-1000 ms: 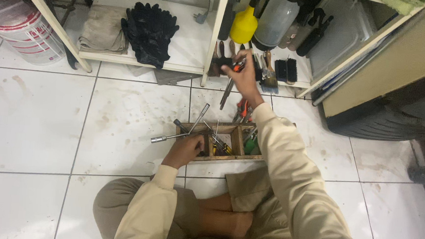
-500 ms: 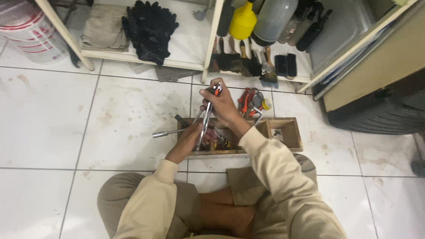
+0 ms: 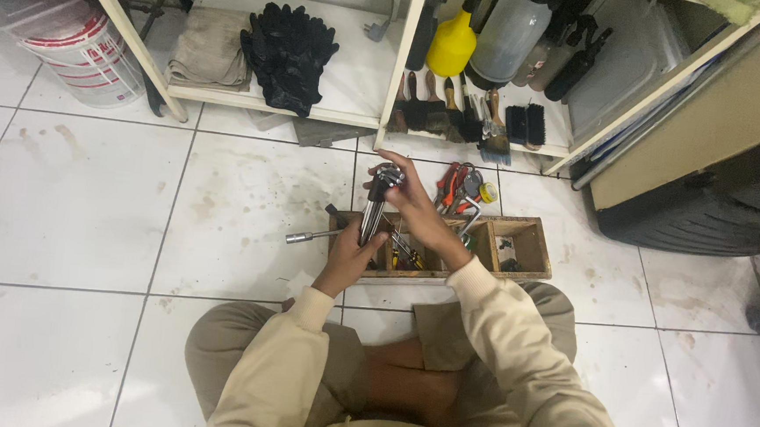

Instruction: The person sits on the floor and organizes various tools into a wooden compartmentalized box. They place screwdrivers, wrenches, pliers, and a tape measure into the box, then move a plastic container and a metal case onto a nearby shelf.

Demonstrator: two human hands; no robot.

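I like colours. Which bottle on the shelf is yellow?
The small spray bottle, standing left of the taller grey bottle, is bright yellow.

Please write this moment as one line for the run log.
left hand: grips metal tool shaft | right hand: on its top | under them: wooden tool tray

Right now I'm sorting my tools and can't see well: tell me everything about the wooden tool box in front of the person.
The wooden tool box is a low, open tray of plain brown wood, split by dividers into compartments. It sits flat on the white tiled floor, just ahead of the person's crossed legs. The left compartments hold screwdrivers and metal tools; the right one looks nearly bare. The left hand and right hand hold a shiny metal wrench above its left end.
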